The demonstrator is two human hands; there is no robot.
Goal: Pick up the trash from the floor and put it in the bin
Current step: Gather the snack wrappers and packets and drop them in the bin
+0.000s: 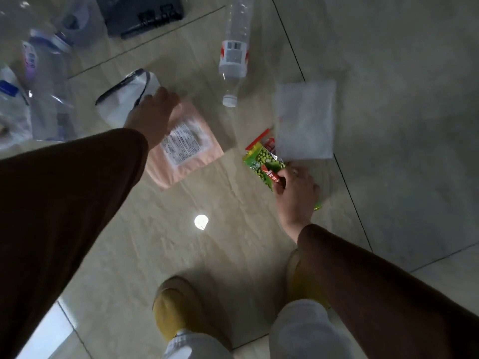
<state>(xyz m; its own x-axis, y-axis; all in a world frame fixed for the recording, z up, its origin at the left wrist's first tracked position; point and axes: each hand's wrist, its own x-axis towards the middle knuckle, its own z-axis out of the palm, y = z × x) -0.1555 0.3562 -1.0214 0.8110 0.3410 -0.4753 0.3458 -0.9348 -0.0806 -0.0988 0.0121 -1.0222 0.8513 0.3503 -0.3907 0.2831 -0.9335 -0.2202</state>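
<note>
My left hand grips the top edge of a pink pouch with a white label, held over the floor. Behind that hand lies a white bag with black trim. My right hand is closed on a green pea snack packet and a red wrapper low at the floor. A white tissue sheet lies just beyond the packet. An empty clear plastic bottle with a white cap lies further away.
Several clear bottles and plastic bags pile up at the far left. A black case sits at the top. My feet in yellow slippers stand on the glossy tile floor.
</note>
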